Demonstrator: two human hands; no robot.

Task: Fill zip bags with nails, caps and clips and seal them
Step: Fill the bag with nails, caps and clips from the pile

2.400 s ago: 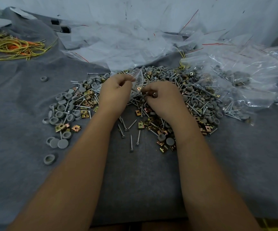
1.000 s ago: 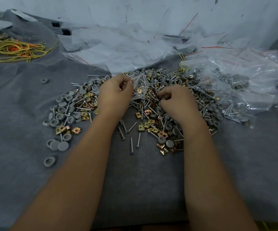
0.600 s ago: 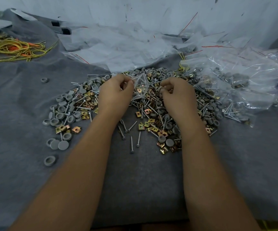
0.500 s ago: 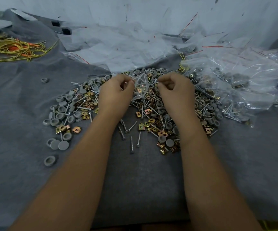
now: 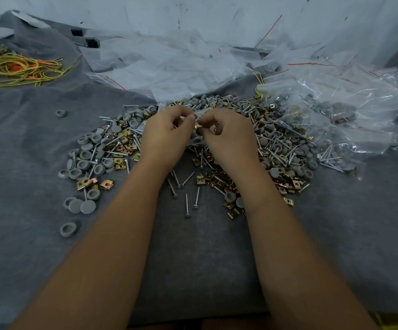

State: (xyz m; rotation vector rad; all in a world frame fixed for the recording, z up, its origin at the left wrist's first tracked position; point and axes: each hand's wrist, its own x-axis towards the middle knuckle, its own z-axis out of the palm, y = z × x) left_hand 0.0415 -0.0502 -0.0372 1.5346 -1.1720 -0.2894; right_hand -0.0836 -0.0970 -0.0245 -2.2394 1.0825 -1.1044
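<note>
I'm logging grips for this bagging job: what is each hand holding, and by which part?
The left hand pinches the small clear plastic zip bag at its top edge. The right hand pinches small parts at the bag's mouth; which cannot be told.

A grey felt-like cloth (image 5: 26,144) is covering the desk, lying in soft folds toward the far left. A tangle of yellow and orange cords (image 5: 14,67) is lying on it at the far left, well apart from everything else. Two small black blocks (image 5: 84,36) are sitting near the cloth's far edge, and a scuffed white wall (image 5: 193,13) is rising behind.
</note>
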